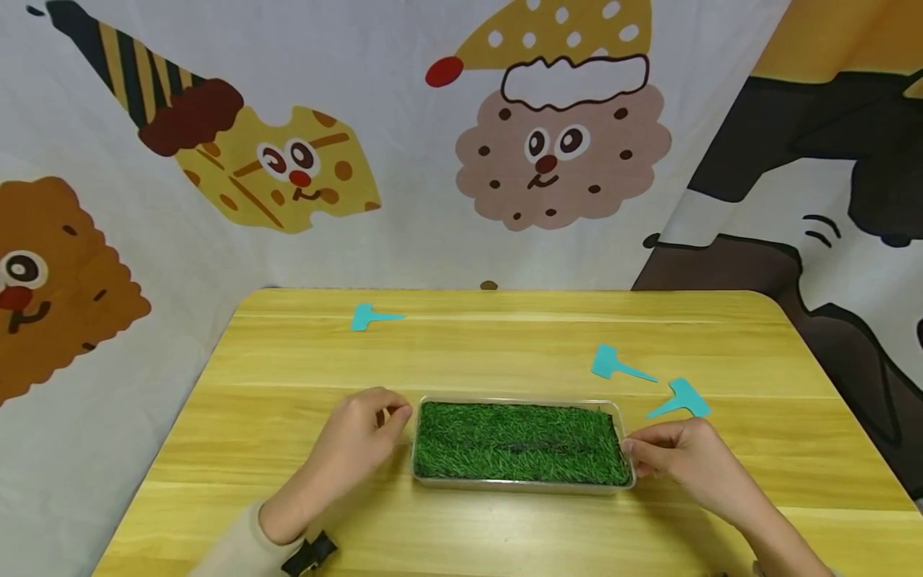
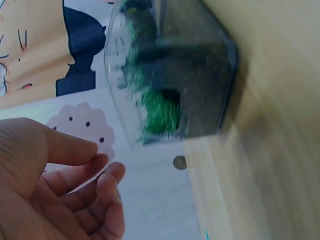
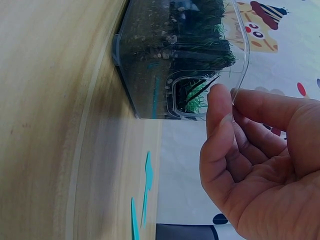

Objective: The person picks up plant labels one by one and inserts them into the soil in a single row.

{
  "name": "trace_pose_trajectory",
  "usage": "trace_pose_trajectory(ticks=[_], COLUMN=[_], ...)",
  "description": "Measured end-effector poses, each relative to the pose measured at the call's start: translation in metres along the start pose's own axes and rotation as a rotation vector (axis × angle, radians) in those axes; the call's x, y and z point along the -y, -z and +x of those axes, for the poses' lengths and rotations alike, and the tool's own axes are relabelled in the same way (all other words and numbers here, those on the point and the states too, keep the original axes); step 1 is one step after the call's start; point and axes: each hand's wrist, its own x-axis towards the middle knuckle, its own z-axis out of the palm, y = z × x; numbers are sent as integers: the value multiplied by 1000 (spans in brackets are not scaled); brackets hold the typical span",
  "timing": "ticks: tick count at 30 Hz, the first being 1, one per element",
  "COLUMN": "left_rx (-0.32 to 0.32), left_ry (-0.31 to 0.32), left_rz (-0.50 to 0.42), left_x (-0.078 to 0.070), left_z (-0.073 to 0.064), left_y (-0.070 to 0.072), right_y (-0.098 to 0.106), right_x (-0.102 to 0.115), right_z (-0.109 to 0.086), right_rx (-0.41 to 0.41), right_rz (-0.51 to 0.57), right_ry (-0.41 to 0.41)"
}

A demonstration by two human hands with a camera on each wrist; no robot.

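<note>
Just right of left hand, clear box.

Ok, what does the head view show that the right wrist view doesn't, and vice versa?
Head only: the left hand and the leftmost teal tag. Right wrist only: pebble-like bits seen through the wall of the clear box, and a rounded outline on its end. Both: that box, the right hand, the green turf and the other two teal tags.

On the left arm, a pale cream sleeve is worn, and at the sleeve's cuff a small black strap is seen.
</note>
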Motion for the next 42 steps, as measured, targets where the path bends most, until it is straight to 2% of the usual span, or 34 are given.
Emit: trace_pose_trajectory(ticks=[9,14,24,29,35,42], left_rx=[-141,-182,-177,-154,-102,-53], left_ry=[-44,-25,44,87,182,262], left_rz=[49,79,139,138,149,222], left_x=[17,33,64,76,86,99], left_z=[31,51,90,102,116,131], left_y=[14,18,26,27,27,25], right_y=[0,1,0,0,0,0], right_x=[1,2,3,2,2,1], right_z=[1,1,1,1,0,0], right_rx=[-4,0,-3,-8,-1,2], right_rz=[-2,-17,-28,-34,-28,-17], right_ry=[-16,4,11,26,30,22])
